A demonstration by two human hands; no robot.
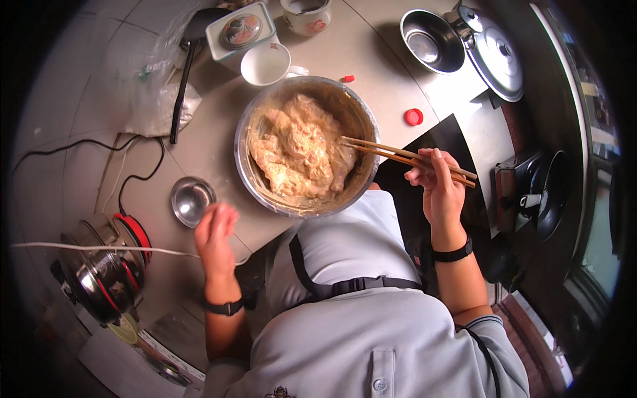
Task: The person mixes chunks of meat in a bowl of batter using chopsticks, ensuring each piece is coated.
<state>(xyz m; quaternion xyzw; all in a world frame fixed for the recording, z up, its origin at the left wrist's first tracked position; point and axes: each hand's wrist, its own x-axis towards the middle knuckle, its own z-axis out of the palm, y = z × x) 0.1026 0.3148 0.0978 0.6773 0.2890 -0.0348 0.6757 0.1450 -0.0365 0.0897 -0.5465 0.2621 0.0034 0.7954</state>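
A large metal basin (371, 174) in front of me holds a thick heap of batter-coated meat pieces (303, 149). Pale batter is smeared over its inner wall. At the basin's right, my right hand (440, 176) grips a pair of wooden chopsticks (408, 156), whose tips touch the coated pieces. My left hand (216, 231) is raised beside the basin's lower left with nothing in it; it looks slightly blurred, its fingers bent and close together. Just behind those fingers, a small metal bowl (191, 199) rests on the tiled counter (199, 154), partly covered by them.
A white mug (266, 64) stands against the basin's far side, near a lidded ceramic box (241, 30) and a flowered pot (307, 17). Red caps (413, 117) lie to the right. An electric pot (99, 273) with cords is at left, a gas stove (515, 194) at right.
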